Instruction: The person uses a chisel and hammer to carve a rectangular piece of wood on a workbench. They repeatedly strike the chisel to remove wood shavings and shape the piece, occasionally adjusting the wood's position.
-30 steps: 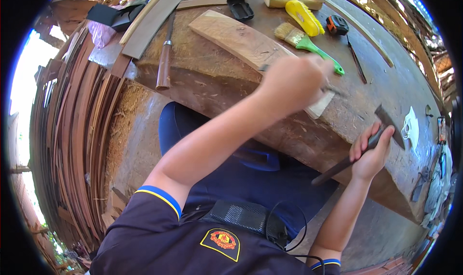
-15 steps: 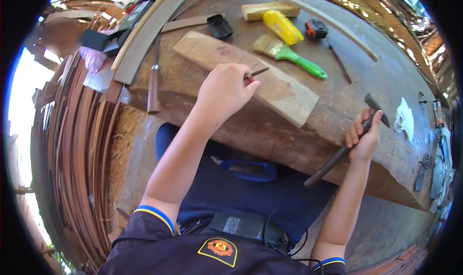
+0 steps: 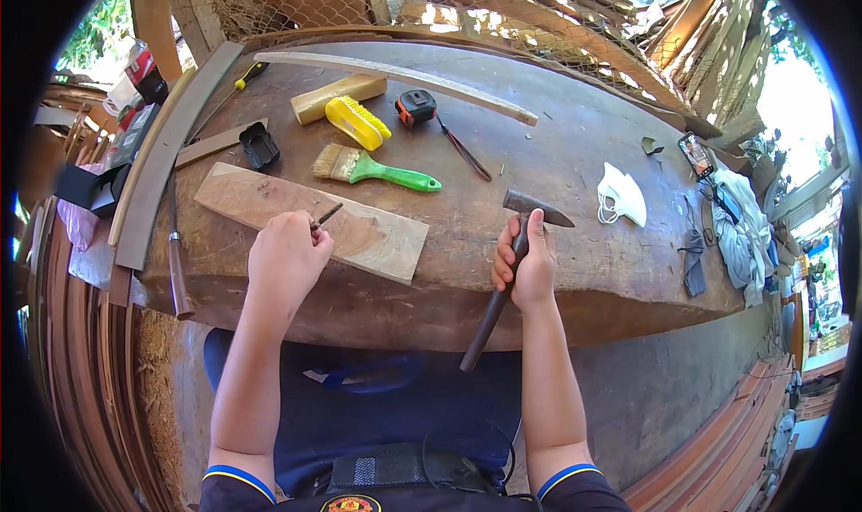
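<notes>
My left hand [image 3: 289,259] is closed round a thin dark metal rod [image 3: 330,213], whose tip sticks out past the thumb. The rest of the rod is hidden in the fist, so I cannot tell its exact kind. Under and beyond this hand a pale wooden plank [image 3: 382,234] lies aslant on the workbench [image 3: 530,279]. In my right hand [image 3: 530,265] is a hammer [image 3: 491,328], gripped high on its dark handle just below the metal head. The hammer is tilted over the bench's near edge, head up, apart from the plank.
Beyond the plank lie a green-handled paintbrush [image 3: 395,175], a yellow brush [image 3: 357,122], a wood block [image 3: 337,97], a tape measure [image 3: 416,107] and a black plastic case [image 3: 259,145]. A wooden-handled tool [image 3: 178,274] is at left, a white mask [image 3: 621,195] at right.
The view has swung to the right and lifted, so the bench and its things sit further left. Both hands keep their holds on the rod and the hammer.
</notes>
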A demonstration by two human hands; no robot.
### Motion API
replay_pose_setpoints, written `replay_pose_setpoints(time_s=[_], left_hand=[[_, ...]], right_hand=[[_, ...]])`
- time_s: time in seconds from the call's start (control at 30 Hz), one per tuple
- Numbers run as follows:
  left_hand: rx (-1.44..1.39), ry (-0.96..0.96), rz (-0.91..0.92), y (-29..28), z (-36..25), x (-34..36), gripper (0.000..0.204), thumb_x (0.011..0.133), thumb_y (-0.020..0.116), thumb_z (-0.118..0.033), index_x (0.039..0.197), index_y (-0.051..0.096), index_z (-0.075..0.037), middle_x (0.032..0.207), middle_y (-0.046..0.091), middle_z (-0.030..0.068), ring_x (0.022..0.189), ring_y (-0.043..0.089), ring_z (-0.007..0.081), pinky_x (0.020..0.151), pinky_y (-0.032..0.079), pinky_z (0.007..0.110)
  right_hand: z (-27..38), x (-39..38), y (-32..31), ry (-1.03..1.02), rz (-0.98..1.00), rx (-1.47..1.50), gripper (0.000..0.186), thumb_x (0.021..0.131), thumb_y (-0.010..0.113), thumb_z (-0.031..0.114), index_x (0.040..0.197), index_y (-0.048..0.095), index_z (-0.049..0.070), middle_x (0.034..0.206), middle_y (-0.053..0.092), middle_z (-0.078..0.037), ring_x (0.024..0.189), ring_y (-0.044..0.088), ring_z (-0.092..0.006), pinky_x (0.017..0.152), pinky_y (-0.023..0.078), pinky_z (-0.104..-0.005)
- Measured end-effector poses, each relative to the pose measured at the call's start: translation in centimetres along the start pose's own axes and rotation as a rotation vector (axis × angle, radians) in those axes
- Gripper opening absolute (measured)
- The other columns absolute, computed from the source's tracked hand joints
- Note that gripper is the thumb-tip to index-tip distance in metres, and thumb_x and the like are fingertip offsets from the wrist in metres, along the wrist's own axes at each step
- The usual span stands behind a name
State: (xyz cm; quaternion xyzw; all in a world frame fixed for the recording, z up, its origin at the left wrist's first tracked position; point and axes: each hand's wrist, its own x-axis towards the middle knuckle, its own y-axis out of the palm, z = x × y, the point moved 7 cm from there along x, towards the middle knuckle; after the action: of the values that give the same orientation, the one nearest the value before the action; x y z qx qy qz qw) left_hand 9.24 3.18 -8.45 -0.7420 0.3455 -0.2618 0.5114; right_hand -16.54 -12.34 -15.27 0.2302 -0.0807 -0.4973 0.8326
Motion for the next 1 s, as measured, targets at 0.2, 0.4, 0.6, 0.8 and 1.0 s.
replay_pose_setpoints(time_s=[0.2,0.4,0.6,0.8,1.0], left_hand=[[0.034,0.01,-0.008,-0.1,0.5,-0.6,0.022,0.08,0.061,-0.021,0.08,0.066,0.0,0.082,0.067,0.0216,0.081,0.066,0.0383,0.074,0.052,0.046],[0.017,0.053,0.033,-0.5,1.0,-4.4,0.032,0.083,0.067,-0.035,0.076,0.064,-0.003,0.071,0.065,0.0168,0.073,0.066,0.0354,0.067,0.051,0.045],[-0.105,0.78,-0.189,1.6,-5.0,-4.1,0.034,0.083,0.066,-0.037,0.066,0.058,-0.009,0.066,0.06,0.008,0.065,0.062,0.0272,0.059,0.047,0.039],[-0.191,0.878,-0.321,4.9,-6.8,-2.6,0.025,0.078,0.069,-0.029,0.063,0.059,-0.012,0.066,0.061,0.0032,0.067,0.064,0.0217,0.06,0.045,0.036],[-0.072,0.688,-0.288,7.0,-10.5,-0.9,0.022,0.079,0.065,-0.029,0.061,0.065,-0.015,0.057,0.062,0.0077,0.056,0.064,0.0223,0.054,0.044,0.036]], right_hand=[[-0.2,0.3,0.1,-0.005,-0.003,-0.04,0.047,0.099,0.035,0.058,0.086,0.042,0.013,0.057,0.037,0.001,0.036,0.034,-0.0093,0.032,0.03,-0.0262],[-0.5,0.0,-0.5,-0.006,-0.001,-0.023,0.048,0.099,0.034,0.058,0.083,0.043,0.013,0.055,0.037,0.003,0.037,0.034,-0.0086,0.032,0.031,-0.0252],[-0.3,-0.2,0.2,0.001,-0.053,-0.035,0.045,0.099,0.035,0.056,0.086,0.04,0.014,0.057,0.035,0.002,0.036,0.03,-0.0076,0.031,0.027,-0.024],[-0.3,-0.3,0.8,-0.033,-0.053,-0.034,0.043,0.1,0.036,0.054,0.085,0.04,0.014,0.057,0.034,0.002,0.036,0.028,-0.0077,0.031,0.025,-0.0236],[-0.2,0.0,0.8,-0.015,-0.059,-0.077,0.043,0.1,0.036,0.055,0.086,0.04,0.014,0.058,0.034,0.002,0.038,0.029,-0.008,0.031,0.025,-0.0239]])
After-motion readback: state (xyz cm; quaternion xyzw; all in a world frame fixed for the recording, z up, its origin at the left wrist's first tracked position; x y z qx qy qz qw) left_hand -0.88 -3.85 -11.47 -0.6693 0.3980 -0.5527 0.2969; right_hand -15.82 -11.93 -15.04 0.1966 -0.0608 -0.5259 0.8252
